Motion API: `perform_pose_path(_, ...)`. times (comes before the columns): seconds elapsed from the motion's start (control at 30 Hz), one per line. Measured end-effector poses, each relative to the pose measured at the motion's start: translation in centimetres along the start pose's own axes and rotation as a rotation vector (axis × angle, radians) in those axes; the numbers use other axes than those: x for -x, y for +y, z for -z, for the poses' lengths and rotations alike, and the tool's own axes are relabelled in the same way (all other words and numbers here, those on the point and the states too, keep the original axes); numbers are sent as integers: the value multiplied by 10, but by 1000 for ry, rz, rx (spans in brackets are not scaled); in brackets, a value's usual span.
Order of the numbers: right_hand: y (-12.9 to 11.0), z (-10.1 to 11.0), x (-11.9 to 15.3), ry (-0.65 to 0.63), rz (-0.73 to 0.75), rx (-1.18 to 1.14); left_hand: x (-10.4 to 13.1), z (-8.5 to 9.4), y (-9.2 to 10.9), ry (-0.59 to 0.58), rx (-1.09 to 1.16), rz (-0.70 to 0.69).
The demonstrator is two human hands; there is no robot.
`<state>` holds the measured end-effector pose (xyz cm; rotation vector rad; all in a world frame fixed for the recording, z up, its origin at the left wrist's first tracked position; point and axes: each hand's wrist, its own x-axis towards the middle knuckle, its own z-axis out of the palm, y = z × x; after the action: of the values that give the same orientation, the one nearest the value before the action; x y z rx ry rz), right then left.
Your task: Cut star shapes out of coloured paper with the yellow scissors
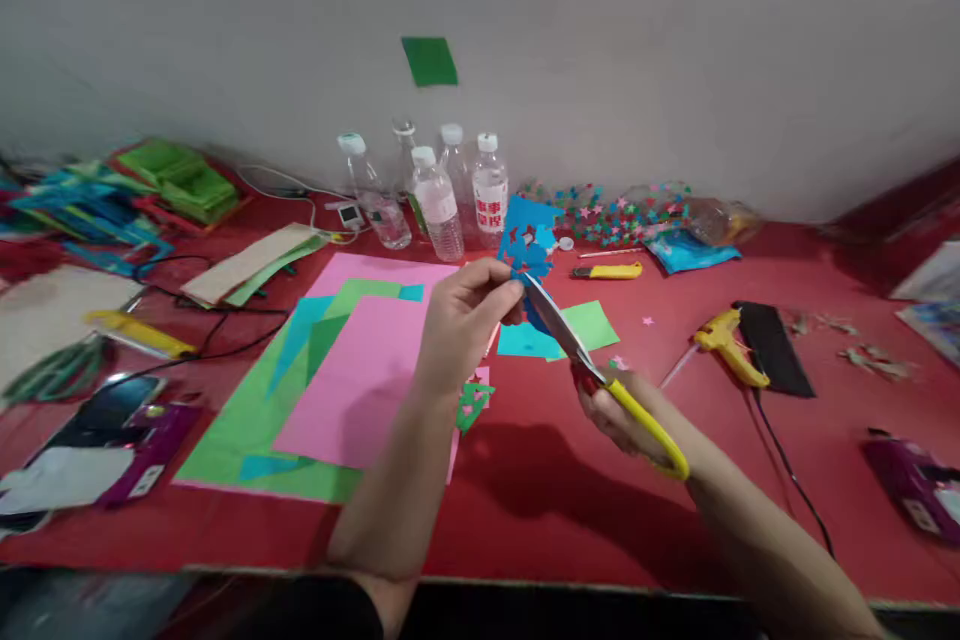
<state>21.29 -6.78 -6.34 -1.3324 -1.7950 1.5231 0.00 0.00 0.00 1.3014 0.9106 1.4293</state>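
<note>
My left hand (472, 315) pinches a blue sheet of paper (529, 212) between thumb and fingers. Star-shaped holes run through that sheet. In my right hand (622, 410) is a pair of scissors (556, 325) with yellow handles. Its blade tips reach the blue paper right beside my left fingertips; whether they are parted there is hard to make out. Beneath the hands lie a light blue piece of paper (517, 341) and a light green one (592, 325). A small green scrap with cut holes (474, 404) rests by my left forearm.
Pink sheets (337, 370) and green sheets overlap at left. Several plastic bottles (448, 220) stand against the wall. Paper stars (611, 215) are heaped right of them, near a yellow cutter knife (615, 272). A corded glue gun (726, 345) lies at right.
</note>
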Motion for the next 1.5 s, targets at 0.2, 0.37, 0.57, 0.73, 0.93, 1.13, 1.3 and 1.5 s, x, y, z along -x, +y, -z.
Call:
perform_pose_path(0.2,-22,-3,2,96,-32,57,2,4,5,-8,-41,9)
perform_pose_path(0.37,-29,6,5,-14,72,31,3,5,10,-9,-60,47)
perform_pose_path(0.57,-29,7,6,-10,66,22,3,6,12,-52,-80,89)
perform_pose_path(0.73,-34,4,7,30,29,40,3,5,13,-41,-84,88)
perform_pose_path(0.93,-31,4,5,59,-4,138,4,4,14,-21,-69,91)
perform_pose_path(1.13,-33,3,5,82,-8,181,5,3,14,-18,-58,91)
perform_pose_path(1.3,-31,4,4,54,33,113,4,5,12,-42,-79,82)
perform_pose_path(1.5,-20,7,1,-40,58,60,2,8,11,23,-109,13)
